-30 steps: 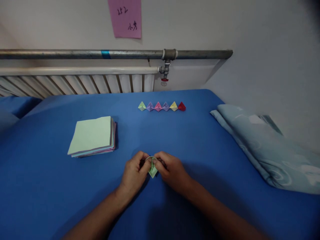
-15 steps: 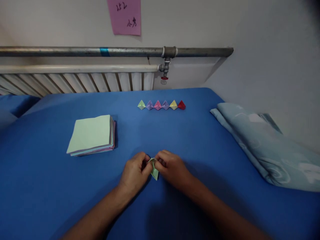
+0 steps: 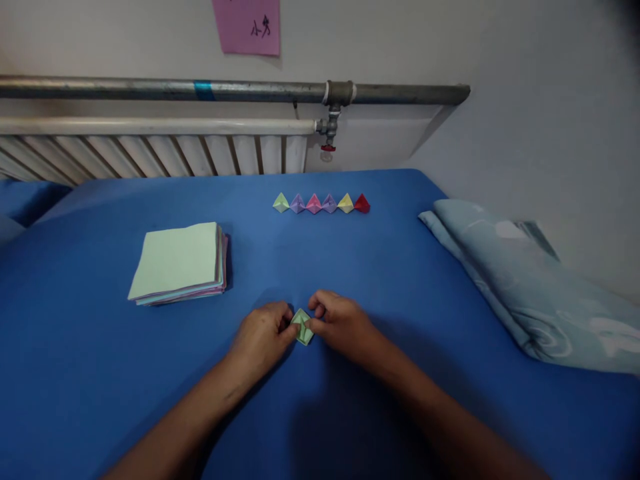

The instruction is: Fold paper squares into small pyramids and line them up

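A small light-green folded paper boat (image 3: 302,337) lies on the blue sheet between my two hands, spread out in a diamond shape with a raised fold in its middle. My left hand (image 3: 263,339) is closed on its left corner, thumb over the paper. From the other side, my right hand (image 3: 346,328) has its thumb on the boat's right part, with the other fingers curled. My fingertips cover part of the side corners. Farther back, a row of similar paper boats (image 3: 313,204) in green, purple, pink, yellow and red stands side by side.
A stack of coloured paper (image 3: 175,261), pale green on top, lies to the left on the blue sheet (image 3: 270,427). Folded light-blue bedding (image 3: 505,287) is at the right. Behind the far edge are a radiator (image 3: 165,155) and a metal pipe (image 3: 260,91) along the wall.
The green paper boat has gone from a tilted, pointed shape to a flatter, opened diamond. My right fingers have lifted slightly off its top edge. The view has tipped slightly downward.
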Available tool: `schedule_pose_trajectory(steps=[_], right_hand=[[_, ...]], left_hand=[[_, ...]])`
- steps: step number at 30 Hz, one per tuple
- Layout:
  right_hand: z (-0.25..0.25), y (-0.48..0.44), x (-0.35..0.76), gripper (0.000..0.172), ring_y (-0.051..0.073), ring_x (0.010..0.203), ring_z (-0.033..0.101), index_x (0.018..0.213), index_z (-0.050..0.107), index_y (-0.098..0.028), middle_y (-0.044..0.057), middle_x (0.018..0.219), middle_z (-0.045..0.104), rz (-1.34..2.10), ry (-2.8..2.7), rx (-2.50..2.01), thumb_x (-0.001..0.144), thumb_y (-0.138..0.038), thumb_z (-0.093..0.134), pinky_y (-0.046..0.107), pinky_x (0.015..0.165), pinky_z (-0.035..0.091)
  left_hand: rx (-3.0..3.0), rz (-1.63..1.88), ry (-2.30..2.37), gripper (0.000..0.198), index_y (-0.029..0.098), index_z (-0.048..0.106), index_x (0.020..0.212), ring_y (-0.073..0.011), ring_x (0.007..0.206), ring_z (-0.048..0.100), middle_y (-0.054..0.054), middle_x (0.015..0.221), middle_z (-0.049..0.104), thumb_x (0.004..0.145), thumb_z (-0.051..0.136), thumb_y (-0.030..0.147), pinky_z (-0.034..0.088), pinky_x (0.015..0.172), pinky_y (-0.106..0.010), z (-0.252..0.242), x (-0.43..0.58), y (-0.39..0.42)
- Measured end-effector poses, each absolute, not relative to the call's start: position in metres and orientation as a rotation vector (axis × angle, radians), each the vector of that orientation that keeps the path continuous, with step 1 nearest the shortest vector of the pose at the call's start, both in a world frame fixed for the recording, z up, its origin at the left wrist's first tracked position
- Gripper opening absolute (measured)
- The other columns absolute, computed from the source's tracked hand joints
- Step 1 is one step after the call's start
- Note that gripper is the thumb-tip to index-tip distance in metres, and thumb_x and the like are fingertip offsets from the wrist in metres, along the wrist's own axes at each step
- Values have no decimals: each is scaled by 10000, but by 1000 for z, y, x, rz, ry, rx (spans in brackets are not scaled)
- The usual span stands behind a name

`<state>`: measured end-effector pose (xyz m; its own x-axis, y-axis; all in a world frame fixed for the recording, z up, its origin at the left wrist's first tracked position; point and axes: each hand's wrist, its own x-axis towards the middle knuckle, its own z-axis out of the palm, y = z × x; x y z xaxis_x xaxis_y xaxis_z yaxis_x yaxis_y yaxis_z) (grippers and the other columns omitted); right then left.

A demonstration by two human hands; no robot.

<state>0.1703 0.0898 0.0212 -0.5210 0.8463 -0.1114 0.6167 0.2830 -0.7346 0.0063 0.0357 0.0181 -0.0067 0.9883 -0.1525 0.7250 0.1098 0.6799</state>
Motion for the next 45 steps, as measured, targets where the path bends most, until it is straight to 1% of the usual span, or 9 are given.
schedule_pose_trajectory(steps=[8, 15, 20, 25, 28, 32, 36, 40, 45], right_hand=[[33, 91, 162, 179, 109, 686, 481, 855, 564, -188, -13, 810, 570, 1060, -2350, -1435, 706, -106, 618, 238, 621, 330], [34, 98, 159, 196, 105, 634, 460, 888, 565, -204, -24, 773, 570, 1079, -2428, -1465, 712, -159, 638, 235, 563, 293], [31, 96, 162, 154, 103, 654, 475, 852, 576, -193, -24, 781, 582, 1084, -2411, -1398, 717, -136, 626, 231, 580, 308], [25, 95, 167, 98, 97, 670, 497, 828, 617, -202, -26, 794, 591, 1141, -2334, -1326, 748, -145, 608, 220, 594, 331], [24, 93, 166, 44, 101, 674, 501, 784, 632, -196, -21, 764, 580, 1078, -2373, -1317, 794, -173, 596, 227, 612, 334], [21, 87, 162, 107, 107, 685, 500, 751, 612, -186, -16, 739, 570, 863, -2427, -1288, 838, -153, 559, 235, 643, 331], [16, 81, 159, 97, 119, 676, 495, 773, 605, -186, 0, 760, 579, 658, -2478, -1325, 850, -163, 550, 251, 632, 309], [15, 81, 159, 116, 122, 660, 484, 755, 585, -186, 4, 750, 576, 631, -2513, -1333, 859, -168, 538, 255, 614, 298], [17, 83, 159, 119, 118, 666, 484, 738, 569, -187, -4, 749, 573, 721, -2482, -1310, 849, -155, 541, 249, 624, 304]], left_hand=[[1625, 434, 1802, 86, 197, 552, 654, -127, 561, 501, 32, 587, 558, 737, 570, 213, 297, 543, -247, 23, 6, 45], [1588, 294, 1831, 96, 201, 547, 639, -120, 514, 452, 41, 535, 520, 724, 586, 222, 253, 508, -247, 31, 9, 52], [1591, 421, 1787, 74, 197, 558, 655, -112, 520, 466, 42, 551, 542, 718, 587, 223, 264, 506, -235, 25, 6, 47], [1586, 601, 1678, 50, 199, 586, 756, -105, 518, 463, 53, 571, 539, 751, 568, 245, 300, 510, -228, 16, 1, 41], [1671, 626, 1742, 77, 199, 599, 780, -115, 545, 488, 37, 602, 566, 786, 540, 247, 328, 545, -239, 15, 4, 40], [1834, 564, 1829, 167, 191, 584, 734, -143, 625, 532, -19, 718, 612, 851, 480, 248, 349, 594, -264, 15, 11, 38], [1882, 505, 1896, 170, 191, 574, 731, -159, 637, 544, -36, 736, 622, 861, 467, 219, 341, 588, -273, 13, 14, 36], [1884, 519, 1906, 162, 192, 573, 727, -157, 636, 546, -34, 727, 624, 855, 475, 206, 340, 591, -275, 9, 14, 36], [1865, 505, 1925, 152, 193, 579, 746, -164, 627, 548, -35, 723, 621, 858, 481, 221, 339, 585, -276, 11, 15, 36]])
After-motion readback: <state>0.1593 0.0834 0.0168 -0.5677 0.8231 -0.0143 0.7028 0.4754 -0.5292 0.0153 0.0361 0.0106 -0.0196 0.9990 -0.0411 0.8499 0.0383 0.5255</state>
